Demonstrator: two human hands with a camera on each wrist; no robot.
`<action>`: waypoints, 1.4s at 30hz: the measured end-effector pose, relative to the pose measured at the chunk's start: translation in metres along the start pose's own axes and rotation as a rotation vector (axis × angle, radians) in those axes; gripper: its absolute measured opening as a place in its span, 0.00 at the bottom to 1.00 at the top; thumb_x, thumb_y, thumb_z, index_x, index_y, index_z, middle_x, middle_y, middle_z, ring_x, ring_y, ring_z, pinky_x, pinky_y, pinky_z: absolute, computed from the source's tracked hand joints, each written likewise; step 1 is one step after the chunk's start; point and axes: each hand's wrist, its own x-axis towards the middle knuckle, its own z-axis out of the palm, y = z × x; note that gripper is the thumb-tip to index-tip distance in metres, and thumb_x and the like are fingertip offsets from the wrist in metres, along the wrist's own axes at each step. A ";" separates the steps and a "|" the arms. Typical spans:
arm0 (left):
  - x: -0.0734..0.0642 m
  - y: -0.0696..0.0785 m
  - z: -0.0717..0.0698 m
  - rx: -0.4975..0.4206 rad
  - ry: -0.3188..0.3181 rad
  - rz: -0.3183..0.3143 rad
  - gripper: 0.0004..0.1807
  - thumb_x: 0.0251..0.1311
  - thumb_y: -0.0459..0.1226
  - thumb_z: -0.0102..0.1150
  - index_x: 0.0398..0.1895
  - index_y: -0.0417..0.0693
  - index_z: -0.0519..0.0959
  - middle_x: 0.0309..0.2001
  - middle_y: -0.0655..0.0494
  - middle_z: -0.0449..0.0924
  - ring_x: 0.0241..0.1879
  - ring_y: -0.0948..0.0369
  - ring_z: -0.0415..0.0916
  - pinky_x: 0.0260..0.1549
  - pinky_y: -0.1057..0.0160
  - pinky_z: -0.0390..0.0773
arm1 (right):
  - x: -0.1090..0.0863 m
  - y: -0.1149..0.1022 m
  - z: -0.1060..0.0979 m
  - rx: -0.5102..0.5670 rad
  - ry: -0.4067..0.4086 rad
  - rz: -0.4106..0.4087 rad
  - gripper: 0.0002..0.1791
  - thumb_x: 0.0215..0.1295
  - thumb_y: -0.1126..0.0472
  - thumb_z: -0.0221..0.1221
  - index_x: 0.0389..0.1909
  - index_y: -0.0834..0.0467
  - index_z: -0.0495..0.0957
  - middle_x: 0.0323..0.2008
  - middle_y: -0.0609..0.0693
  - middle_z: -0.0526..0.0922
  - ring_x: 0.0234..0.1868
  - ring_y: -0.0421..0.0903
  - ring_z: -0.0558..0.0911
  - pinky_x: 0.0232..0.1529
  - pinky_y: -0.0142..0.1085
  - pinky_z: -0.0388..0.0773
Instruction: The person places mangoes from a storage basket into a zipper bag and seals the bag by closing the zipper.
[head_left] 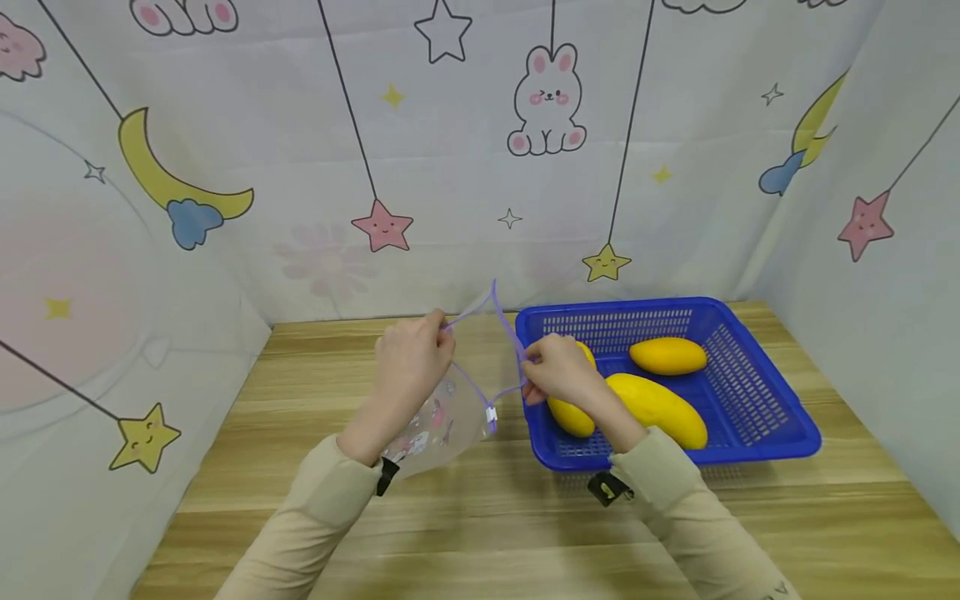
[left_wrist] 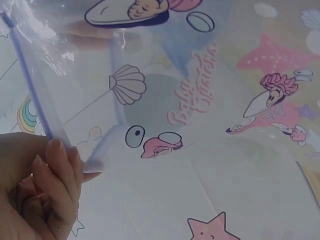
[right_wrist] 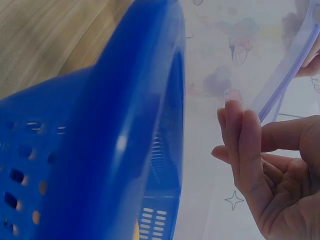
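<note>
Between the two hands hangs a clear zip bag (head_left: 457,417) with purple edging and printed cartoon figures, its mouth spread wide. My left hand (head_left: 415,354) pinches one side of the rim; in the left wrist view its fingers (left_wrist: 62,175) close on the purple strip. The opposite rim is pinched by my right hand (head_left: 562,372), whose thumb and fingertips meet at the strip in the right wrist view. A white slider (head_left: 491,413) sits at the near corner of the mouth. Beside the right hand, yellow mangoes (head_left: 656,408) lie in a blue basket (head_left: 780,417).
The basket's left rim stands close by the right hand and forearm, which reaches over its near left corner. Another mango (head_left: 667,357) lies farther back inside. A wooden table (head_left: 300,400) carries everything, with a printed curtain (head_left: 450,150) behind and at the sides.
</note>
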 end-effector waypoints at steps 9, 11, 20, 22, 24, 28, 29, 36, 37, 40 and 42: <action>0.001 -0.013 -0.005 -0.001 -0.005 -0.014 0.05 0.54 0.26 0.52 0.26 0.38 0.77 0.10 0.60 0.57 0.11 0.66 0.50 0.09 0.72 0.48 | 0.000 0.008 -0.005 0.019 -0.006 -0.009 0.16 0.67 0.68 0.52 0.50 0.74 0.77 0.21 0.57 0.86 0.18 0.45 0.85 0.25 0.36 0.84; 0.001 -0.015 -0.006 -0.001 -0.014 -0.022 0.05 0.55 0.26 0.51 0.27 0.38 0.77 0.10 0.60 0.56 0.11 0.66 0.49 0.09 0.71 0.49 | -0.001 0.008 -0.006 0.032 -0.006 -0.003 0.16 0.67 0.68 0.52 0.50 0.75 0.77 0.22 0.58 0.86 0.19 0.47 0.86 0.25 0.37 0.84; 0.000 -0.025 -0.008 -0.016 -0.015 -0.052 0.04 0.53 0.25 0.49 0.25 0.38 0.74 0.10 0.60 0.56 0.12 0.63 0.53 0.08 0.70 0.51 | 0.000 0.013 -0.008 0.015 -0.007 0.001 0.16 0.67 0.68 0.52 0.50 0.75 0.77 0.21 0.57 0.85 0.19 0.48 0.86 0.27 0.39 0.85; 0.000 -0.026 -0.009 -0.025 -0.026 -0.055 0.06 0.53 0.25 0.49 0.28 0.36 0.77 0.10 0.59 0.57 0.11 0.64 0.52 0.08 0.70 0.51 | 0.000 0.013 -0.008 0.009 -0.010 0.002 0.16 0.67 0.68 0.52 0.51 0.75 0.76 0.21 0.57 0.85 0.19 0.47 0.86 0.28 0.40 0.85; 0.000 -0.026 -0.009 -0.045 -0.048 -0.056 0.09 0.54 0.25 0.49 0.33 0.34 0.80 0.09 0.58 0.59 0.10 0.66 0.51 0.08 0.71 0.50 | 0.001 0.012 -0.008 0.008 -0.010 0.003 0.16 0.67 0.68 0.52 0.50 0.74 0.77 0.21 0.57 0.85 0.20 0.48 0.86 0.29 0.42 0.85; 0.002 -0.025 -0.009 -0.147 -0.106 -0.078 0.13 0.57 0.27 0.49 0.41 0.34 0.82 0.08 0.56 0.70 0.06 0.70 0.57 0.06 0.73 0.51 | 0.002 0.011 -0.009 0.009 -0.008 0.003 0.15 0.67 0.68 0.52 0.48 0.74 0.78 0.21 0.57 0.85 0.19 0.47 0.86 0.29 0.42 0.85; 0.002 -0.025 -0.009 -0.187 -0.131 -0.095 0.13 0.59 0.28 0.49 0.42 0.35 0.82 0.09 0.56 0.73 0.05 0.71 0.61 0.05 0.73 0.54 | 0.002 0.010 -0.009 0.011 -0.007 0.002 0.14 0.67 0.68 0.52 0.47 0.74 0.78 0.21 0.57 0.85 0.19 0.46 0.85 0.29 0.42 0.85; 0.005 -0.027 -0.008 -0.515 -0.305 -0.271 0.15 0.64 0.35 0.51 0.49 0.40 0.80 0.16 0.51 0.81 0.13 0.60 0.79 0.12 0.67 0.77 | 0.002 0.006 -0.009 0.043 -0.031 -0.010 0.14 0.67 0.68 0.53 0.46 0.74 0.78 0.22 0.58 0.85 0.19 0.47 0.85 0.23 0.34 0.83; 0.006 -0.027 -0.008 -0.551 -0.316 -0.283 0.15 0.64 0.35 0.51 0.49 0.39 0.80 0.17 0.49 0.82 0.14 0.59 0.80 0.14 0.66 0.79 | 0.002 0.006 -0.009 0.050 -0.035 -0.011 0.14 0.67 0.68 0.53 0.46 0.74 0.78 0.22 0.58 0.85 0.18 0.46 0.85 0.22 0.33 0.83; 0.006 -0.028 -0.006 -0.648 -0.338 -0.305 0.15 0.64 0.34 0.52 0.51 0.39 0.79 0.20 0.46 0.83 0.16 0.57 0.81 0.17 0.64 0.82 | 0.002 0.005 -0.008 0.060 -0.041 -0.013 0.14 0.67 0.67 0.53 0.47 0.74 0.78 0.22 0.58 0.85 0.17 0.45 0.85 0.22 0.33 0.83; 0.005 -0.029 -0.006 -0.705 -0.347 -0.317 0.15 0.64 0.34 0.53 0.51 0.38 0.79 0.21 0.44 0.84 0.17 0.55 0.83 0.18 0.63 0.83 | 0.002 0.005 -0.007 0.068 -0.042 -0.014 0.14 0.67 0.67 0.54 0.46 0.74 0.79 0.22 0.58 0.85 0.17 0.44 0.85 0.23 0.35 0.83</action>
